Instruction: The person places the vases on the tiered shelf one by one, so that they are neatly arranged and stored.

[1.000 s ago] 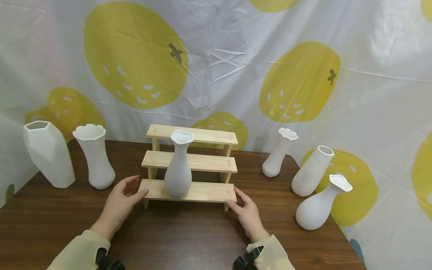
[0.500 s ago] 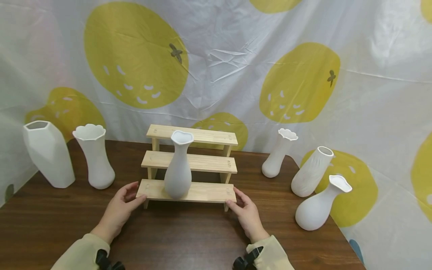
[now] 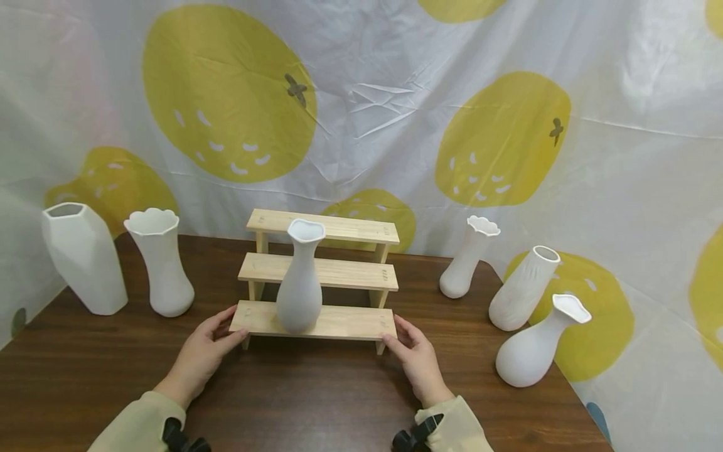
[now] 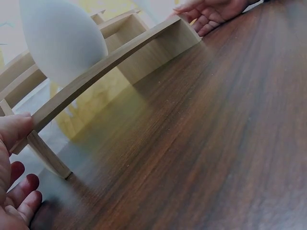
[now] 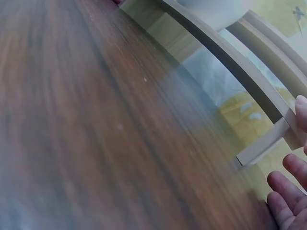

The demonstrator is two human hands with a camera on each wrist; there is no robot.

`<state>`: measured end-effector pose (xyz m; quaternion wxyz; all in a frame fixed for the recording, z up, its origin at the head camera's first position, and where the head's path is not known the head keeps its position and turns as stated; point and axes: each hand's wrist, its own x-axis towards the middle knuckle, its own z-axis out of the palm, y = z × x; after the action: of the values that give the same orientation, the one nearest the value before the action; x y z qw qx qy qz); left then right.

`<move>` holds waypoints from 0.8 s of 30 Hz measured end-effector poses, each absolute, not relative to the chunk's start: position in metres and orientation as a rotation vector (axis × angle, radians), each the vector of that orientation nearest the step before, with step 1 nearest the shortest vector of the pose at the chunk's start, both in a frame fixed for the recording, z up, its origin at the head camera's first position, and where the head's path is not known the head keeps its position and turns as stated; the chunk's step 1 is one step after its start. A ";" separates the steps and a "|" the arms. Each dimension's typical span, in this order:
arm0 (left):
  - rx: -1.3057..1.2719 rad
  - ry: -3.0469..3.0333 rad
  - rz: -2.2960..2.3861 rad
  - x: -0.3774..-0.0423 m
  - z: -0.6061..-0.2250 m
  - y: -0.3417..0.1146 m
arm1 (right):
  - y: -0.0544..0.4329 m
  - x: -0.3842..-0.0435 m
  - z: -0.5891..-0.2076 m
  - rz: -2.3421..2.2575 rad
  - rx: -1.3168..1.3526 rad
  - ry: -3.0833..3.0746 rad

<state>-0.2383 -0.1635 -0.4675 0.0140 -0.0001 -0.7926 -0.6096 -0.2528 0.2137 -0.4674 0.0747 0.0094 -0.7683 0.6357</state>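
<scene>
- My left hand (image 3: 198,355) pinches the left end of the lowest step (image 3: 356,321) of a three-tier wooden display stand (image 3: 356,274), thumb at the front corner; my right hand (image 3: 419,364) holds the opposite end likewise, so the stand sits between my two sets of fingers.
- On that step, slightly left of its middle and apart from both hands, a bottle-shaped vase (image 3: 299,295) stands upright.
- The vase is matte white, with a round belly, a narrow neck and a flared, wavy rim.
- The stand is pale, grained wood: flat planks on slim legs, set on a dark brown, wood-grained bench (image 3: 316,402).
- To my left are a faceted vase (image 3: 87,260) and a scallop-rimmed vase (image 3: 164,270); to my right, a slimmer scalloped vase (image 3: 465,263), a creased cylindrical vase (image 3: 522,292) and a round-bellied vase (image 3: 533,351), all white.
- Behind hangs a wrinkled curtain (image 3: 373,138) printed with yellow fruit.
- The left wrist view shows the open space beneath the step, a leg (image 4: 48,155) meeting the bench and my lower fingers curving loosely under the board.
- In the right wrist view, the vase is only a pale blur at the top.
</scene>
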 end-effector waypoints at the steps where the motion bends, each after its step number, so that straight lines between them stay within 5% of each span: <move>1: -0.002 -2.465 -1.899 -0.238 -0.468 -0.163 | 0.214 -0.253 -0.467 1.900 0.024 -2.302; 24: -0.011 -2.446 -1.926 -0.239 -0.469 -0.163 | 0.280 -0.240 -0.411 1.287 -0.356 -1.556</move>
<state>-0.2391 -0.1631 -0.4692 0.0139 -0.0034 -0.7856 -0.6186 -0.2395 0.2801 -0.4112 0.5189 -0.1484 -0.6485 0.5367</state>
